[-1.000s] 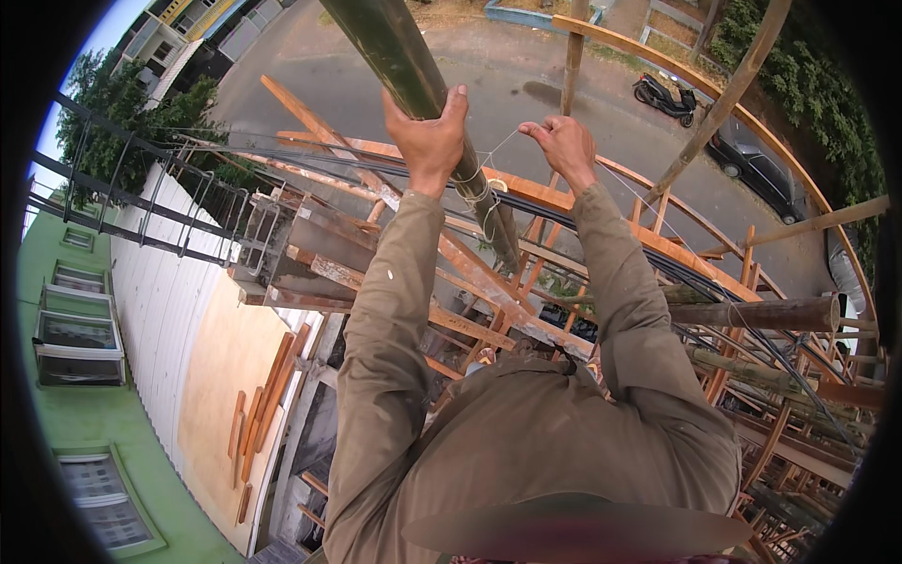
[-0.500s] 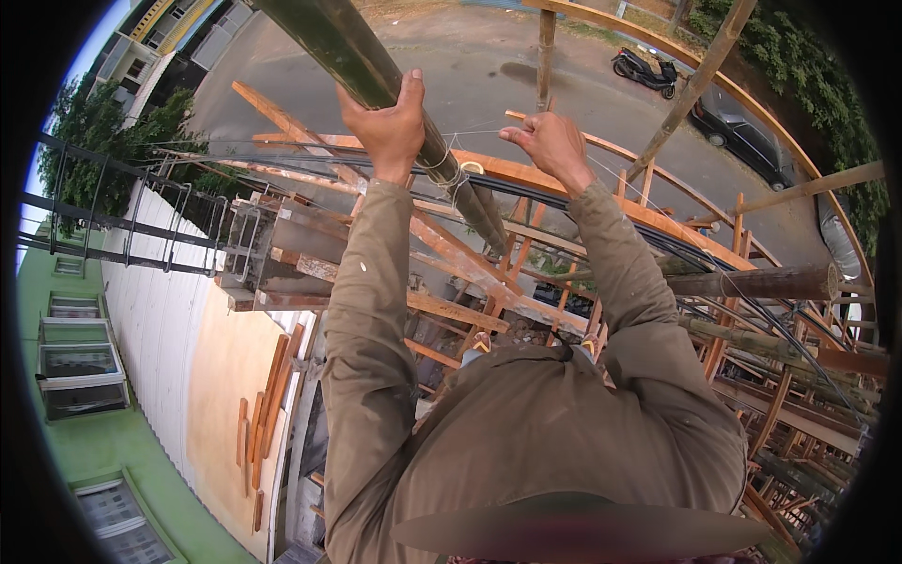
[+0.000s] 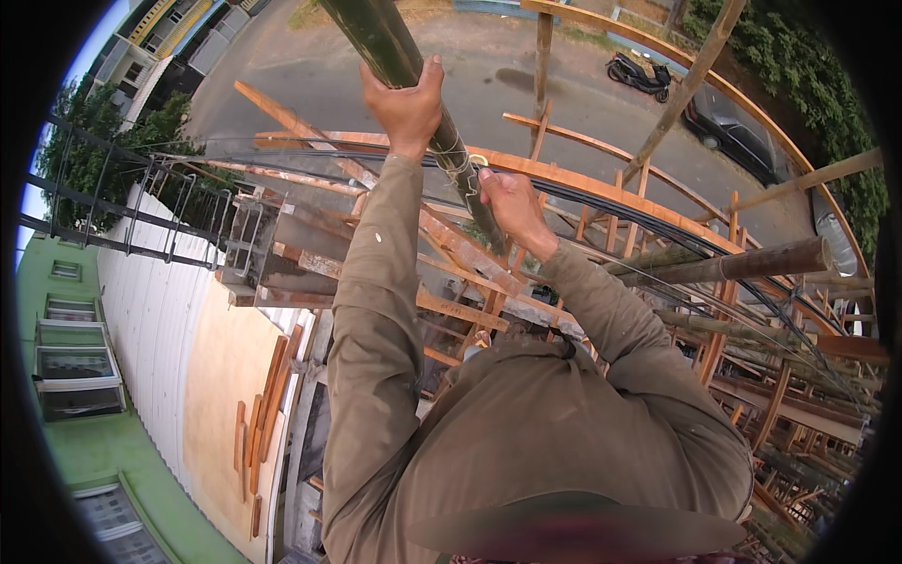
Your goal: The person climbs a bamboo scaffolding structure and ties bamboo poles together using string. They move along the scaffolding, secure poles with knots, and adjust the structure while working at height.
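A thick green bamboo pole (image 3: 381, 42) slants down from the top toward the middle of the view. My left hand (image 3: 404, 105) is wrapped around its side, thumb up. Lower down, turns of thin pale string (image 3: 458, 165) bind the pole, with a loose end hanging beside it. My right hand (image 3: 512, 209) is closed right by this binding, fingers pinched; the string seems to run into them, though the fingertips partly hide it. The pale cut end of another bamboo (image 3: 480, 161) shows just behind the lashing.
Orange timber beams (image 3: 601, 195) and black cables (image 3: 573, 188) cross ahead. Thick bamboo (image 3: 733, 266) juts out at right above dense scaffolding. A rebar cage (image 3: 122, 202) and white metal roof (image 3: 141, 268) stand left. On the road below are a motorbike (image 3: 639, 75) and dark car (image 3: 728, 136).
My right hand has come left and down from a pulled-out string to the binding. My left hand and the pole have shifted slightly right; the grip stays.
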Motion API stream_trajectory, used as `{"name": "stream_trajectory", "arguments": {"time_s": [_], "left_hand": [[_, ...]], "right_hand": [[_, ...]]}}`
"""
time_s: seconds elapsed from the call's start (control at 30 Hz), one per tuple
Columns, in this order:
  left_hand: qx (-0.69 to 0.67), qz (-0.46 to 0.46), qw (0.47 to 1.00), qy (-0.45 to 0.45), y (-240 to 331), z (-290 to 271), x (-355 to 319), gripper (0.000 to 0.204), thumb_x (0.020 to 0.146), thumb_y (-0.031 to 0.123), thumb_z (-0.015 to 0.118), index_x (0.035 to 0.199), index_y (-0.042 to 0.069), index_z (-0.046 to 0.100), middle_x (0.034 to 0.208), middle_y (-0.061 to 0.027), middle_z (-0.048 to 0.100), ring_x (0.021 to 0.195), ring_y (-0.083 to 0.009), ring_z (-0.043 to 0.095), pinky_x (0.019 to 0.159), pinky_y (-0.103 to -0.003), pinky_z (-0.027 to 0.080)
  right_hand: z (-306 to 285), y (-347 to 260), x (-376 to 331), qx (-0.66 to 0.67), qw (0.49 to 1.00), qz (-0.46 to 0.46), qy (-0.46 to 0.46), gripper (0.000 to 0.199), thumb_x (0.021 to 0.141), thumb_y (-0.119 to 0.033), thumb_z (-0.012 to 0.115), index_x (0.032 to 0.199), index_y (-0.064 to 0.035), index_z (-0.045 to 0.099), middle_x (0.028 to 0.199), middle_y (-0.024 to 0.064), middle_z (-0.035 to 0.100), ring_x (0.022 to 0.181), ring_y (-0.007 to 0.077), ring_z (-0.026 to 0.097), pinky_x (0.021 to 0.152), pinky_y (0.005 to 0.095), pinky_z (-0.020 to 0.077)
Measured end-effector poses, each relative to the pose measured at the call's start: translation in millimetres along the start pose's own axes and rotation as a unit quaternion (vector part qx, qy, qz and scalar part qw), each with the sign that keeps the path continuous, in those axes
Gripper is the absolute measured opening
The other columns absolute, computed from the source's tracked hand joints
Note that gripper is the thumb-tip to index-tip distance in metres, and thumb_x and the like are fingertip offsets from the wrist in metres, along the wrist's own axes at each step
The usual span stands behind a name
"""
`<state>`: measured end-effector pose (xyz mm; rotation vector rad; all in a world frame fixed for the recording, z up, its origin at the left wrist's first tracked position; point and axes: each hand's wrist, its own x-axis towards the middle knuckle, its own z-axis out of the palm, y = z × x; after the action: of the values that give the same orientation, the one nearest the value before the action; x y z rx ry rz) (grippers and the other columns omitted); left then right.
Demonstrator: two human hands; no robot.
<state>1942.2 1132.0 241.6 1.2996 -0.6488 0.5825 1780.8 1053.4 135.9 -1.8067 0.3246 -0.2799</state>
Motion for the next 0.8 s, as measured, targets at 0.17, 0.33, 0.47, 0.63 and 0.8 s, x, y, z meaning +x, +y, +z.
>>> {"name": "stream_trajectory", "arguments": {"time_s": [0.17, 0.33, 0.47, 0.63, 0.8], "left_hand": [[0.011, 0.018, 1.000, 0.015, 3.2, 1.3, 0.4, 0.040, 0.079, 0.010, 0.082, 0.103, -0.002, 0.053, 0.084, -0.0084, 0.066, 0.072, -0.0158, 0.065, 0.065, -0.030, 0.052], [0.022, 0.034, 0.999, 0.015, -1.7, 1.3, 0.9, 0.041, 0.077, 0.013, 0.082, 0.102, -0.002, 0.054, 0.083, -0.0097, 0.066, 0.071, -0.0186, 0.065, 0.066, -0.033, 0.053], [0.022, 0.018, 1.000, 0.006, -4.9, -1.7, 1.9, 0.040, 0.077, 0.014, 0.083, 0.101, -0.001, 0.054, 0.082, -0.0096, 0.067, 0.071, -0.0187, 0.065, 0.066, -0.033, 0.053], [0.017, 0.014, 1.000, 0.001, 2.5, -1.7, 2.3, 0.042, 0.078, 0.015, 0.083, 0.102, -0.001, 0.053, 0.082, -0.0089, 0.066, 0.071, -0.0188, 0.065, 0.066, -0.034, 0.053], [0.082, 0.013, 0.994, -0.074, 1.9, -23.2, -6.1, 0.043, 0.083, 0.021, 0.080, 0.107, -0.002, 0.053, 0.090, -0.0104, 0.064, 0.081, -0.0197, 0.063, 0.071, -0.035, 0.052]], "right_hand": [[45.3, -9.3, -25.8, 0.042, 0.997, -0.032, 0.049, 0.053, 0.105, -0.041, 0.049, 0.069, -0.0024, 0.059, 0.057, 0.0022, 0.046, 0.057, 0.0111, 0.042, 0.053, 0.0339, 0.0348], [53.1, -12.1, -31.7, -0.030, 0.998, -0.034, 0.037, 0.050, 0.105, -0.036, 0.049, 0.076, 0.0027, 0.064, 0.063, 0.0162, 0.060, 0.059, 0.0268, 0.057, 0.060, 0.0437, 0.0436], [10.7, 11.1, -18.9, -0.077, 0.996, -0.040, 0.013, 0.052, 0.105, -0.037, 0.048, 0.078, 0.0032, 0.067, 0.063, 0.0143, 0.061, 0.062, 0.0268, 0.059, 0.063, 0.0416, 0.0451], [-15.1, 22.7, 7.9, -0.017, 0.998, 0.035, -0.047, 0.042, 0.108, -0.034, 0.043, 0.107, 0.0017, 0.066, 0.077, 0.0025, 0.060, 0.069, 0.0121, 0.056, 0.064, 0.0305, 0.0487], [-42.1, 3.1, 42.6, -0.007, 0.987, 0.108, -0.119, 0.035, 0.107, -0.026, 0.043, 0.115, 0.0001, 0.064, 0.092, 0.0031, 0.061, 0.078, 0.0119, 0.056, 0.066, 0.0275, 0.0498]]}}
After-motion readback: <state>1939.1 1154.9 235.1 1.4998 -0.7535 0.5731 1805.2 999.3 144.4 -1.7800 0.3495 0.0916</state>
